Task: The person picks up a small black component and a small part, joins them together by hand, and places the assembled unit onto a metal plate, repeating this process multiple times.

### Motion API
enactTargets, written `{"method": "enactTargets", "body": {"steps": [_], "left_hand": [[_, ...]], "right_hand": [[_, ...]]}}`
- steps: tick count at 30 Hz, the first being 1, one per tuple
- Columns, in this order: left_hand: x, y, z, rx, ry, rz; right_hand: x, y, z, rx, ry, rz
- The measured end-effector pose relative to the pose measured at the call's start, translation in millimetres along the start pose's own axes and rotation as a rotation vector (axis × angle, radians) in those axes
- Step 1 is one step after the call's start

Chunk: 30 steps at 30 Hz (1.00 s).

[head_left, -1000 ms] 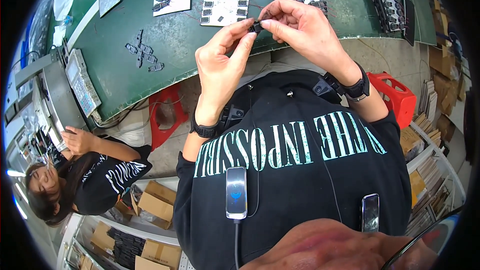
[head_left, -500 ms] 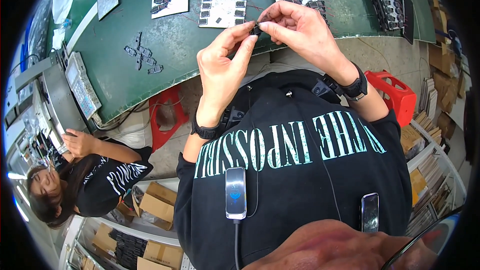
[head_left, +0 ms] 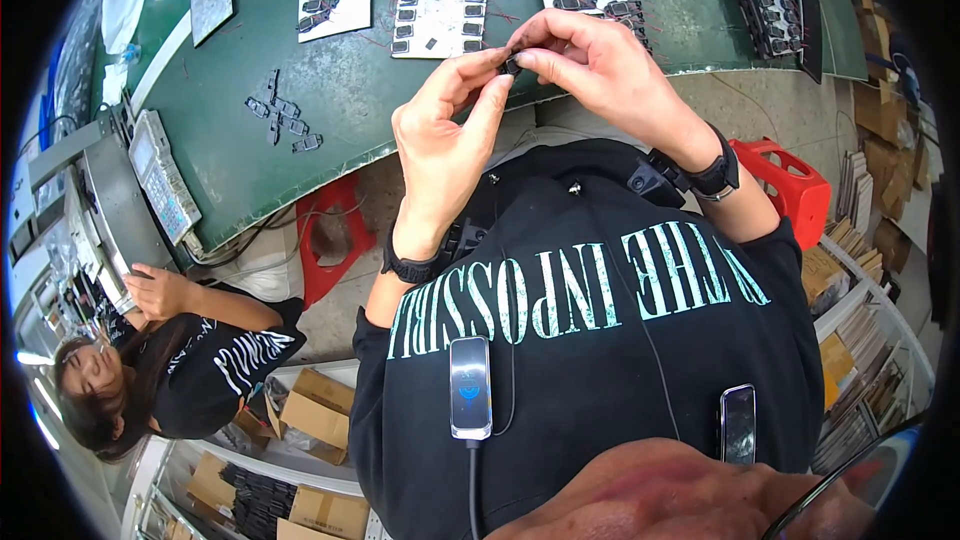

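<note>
Head view: your left hand (head_left: 440,130) and right hand (head_left: 605,65) meet above the near edge of the green bench (head_left: 345,100), around its middle. Both thumbs and index fingers are pinched almost together on one small black part (head_left: 511,67), which sits between the fingertips, mostly covered by them. You hold it up off the bench, just short of the near end of a pale plate (head_left: 431,24) lined along both long edges with black parts. More plates with parts and thin red wires lie on either side, toward the far edge. A loose cluster of black parts (head_left: 284,116) lies to your left, in from the near edge. By the bench's left end stands a keypad panel (head_left: 165,185), its key markings too small to read.

Your black shirt (head_left: 590,380) carries large pale-green capitals, clearly legible though upside down from here. A slim device (head_left: 470,385) on your chest shows a blue mark on its screen. At lower left, a co-worker's dark shirt (head_left: 215,380) has white lettering, partly hidden in folds.
</note>
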<state>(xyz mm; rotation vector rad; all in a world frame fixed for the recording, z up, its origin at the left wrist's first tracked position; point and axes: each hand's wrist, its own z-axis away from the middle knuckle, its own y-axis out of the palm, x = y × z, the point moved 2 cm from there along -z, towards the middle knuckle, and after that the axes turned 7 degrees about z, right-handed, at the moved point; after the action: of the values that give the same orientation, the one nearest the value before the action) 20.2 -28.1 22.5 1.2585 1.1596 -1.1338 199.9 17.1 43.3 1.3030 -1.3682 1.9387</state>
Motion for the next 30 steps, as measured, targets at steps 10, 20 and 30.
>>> {"method": "enactTargets", "body": {"steps": [10, 20, 30], "left_hand": [[2.4, 5.3, 8.5, 0.026, -0.110, 0.189], [4.0, 5.9, 13.7, -0.003, -0.050, 0.103], [-1.2, 7.9, 14.6, -0.028, 0.001, -0.019]], "right_hand": [[6.5, 5.7, 23.3, -0.150, -0.257, 0.305], [-6.2, 10.4, 26.7, 0.031, 0.143, -0.542], [-10.1, 7.8, 23.9, 0.108, 0.150, -0.571]]}}
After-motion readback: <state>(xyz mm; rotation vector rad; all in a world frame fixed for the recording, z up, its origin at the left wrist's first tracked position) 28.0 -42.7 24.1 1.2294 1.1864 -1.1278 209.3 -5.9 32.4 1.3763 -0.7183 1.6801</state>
